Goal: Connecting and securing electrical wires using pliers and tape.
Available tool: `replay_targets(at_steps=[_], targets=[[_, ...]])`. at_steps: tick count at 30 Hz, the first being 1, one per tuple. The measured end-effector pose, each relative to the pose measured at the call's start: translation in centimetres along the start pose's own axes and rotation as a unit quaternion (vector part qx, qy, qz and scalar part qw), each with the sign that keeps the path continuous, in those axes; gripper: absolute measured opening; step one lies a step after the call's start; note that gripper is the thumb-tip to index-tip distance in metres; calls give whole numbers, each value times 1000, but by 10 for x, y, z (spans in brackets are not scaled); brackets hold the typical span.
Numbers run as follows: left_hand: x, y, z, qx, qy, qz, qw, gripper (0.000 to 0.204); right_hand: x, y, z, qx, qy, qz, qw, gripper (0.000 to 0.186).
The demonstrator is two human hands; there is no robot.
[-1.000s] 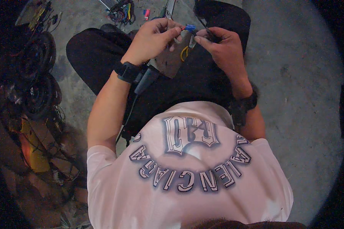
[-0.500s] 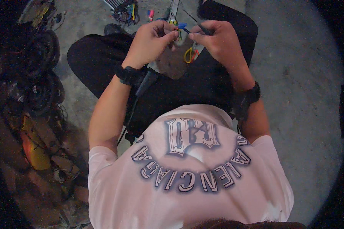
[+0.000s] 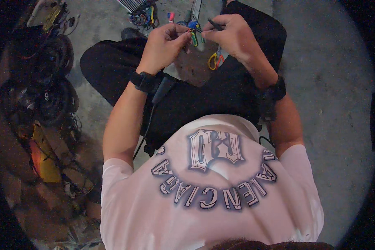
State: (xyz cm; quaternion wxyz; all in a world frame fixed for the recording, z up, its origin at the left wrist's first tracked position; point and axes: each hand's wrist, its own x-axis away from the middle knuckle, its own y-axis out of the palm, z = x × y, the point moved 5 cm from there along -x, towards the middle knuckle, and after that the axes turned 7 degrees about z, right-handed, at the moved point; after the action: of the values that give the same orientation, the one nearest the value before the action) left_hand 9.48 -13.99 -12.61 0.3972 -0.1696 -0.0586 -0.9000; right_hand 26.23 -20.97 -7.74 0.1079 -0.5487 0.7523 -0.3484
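In front of my crossed legs, I hold a small bunch of thin coloured wires (image 3: 194, 36), mostly green and blue with some red, between my two hands. The fingertips of my left hand (image 3: 166, 46) pinch the wires from one side. My right hand (image 3: 233, 39) is closed opposite, its thumb and forefinger at the wires' other side. A slim dark tool (image 3: 215, 25) lies across the right fingers; its exact kind is hard to make out. Below the hands, a pair of scissors (image 3: 213, 62) with yellow and orange handles lies on the floor.
A bundle of coloured cables (image 3: 141, 17) lies at the far left of my hands, near a small pink-and-blue piece (image 3: 171, 17). A long pale strip (image 3: 196, 10) extends beyond the wires. Black coils (image 3: 50, 100) and a yellow-orange object (image 3: 46, 162) crowd the left floor.
The dark tool in my right hand has swung to a flatter angle, and the right hand has shifted slightly up. The green wires now show more. The whole view has shifted a little.
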Motion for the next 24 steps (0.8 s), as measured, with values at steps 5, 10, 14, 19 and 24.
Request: replay_targets(at_steps=[5, 10, 14, 19, 24], targets=[[1, 0, -7, 2, -9, -8, 1000, 19, 8, 0, -6, 40, -17, 20, 999, 27], [2, -5, -13, 25, -43, -12, 999, 17, 7, 4, -11, 76, -36, 40, 996, 25], [4, -21, -9, 25, -28, -17, 999, 18, -2, 19, -16, 59, -15, 17, 998, 26], [7, -48, -7, 1, -58, 4, 998, 21, -12, 37, -29, 48, -24, 9, 998, 28], [5, -66, -8, 12, -47, 9, 999, 21, -22, 51, -38, 34, -40, -3, 999, 30]])
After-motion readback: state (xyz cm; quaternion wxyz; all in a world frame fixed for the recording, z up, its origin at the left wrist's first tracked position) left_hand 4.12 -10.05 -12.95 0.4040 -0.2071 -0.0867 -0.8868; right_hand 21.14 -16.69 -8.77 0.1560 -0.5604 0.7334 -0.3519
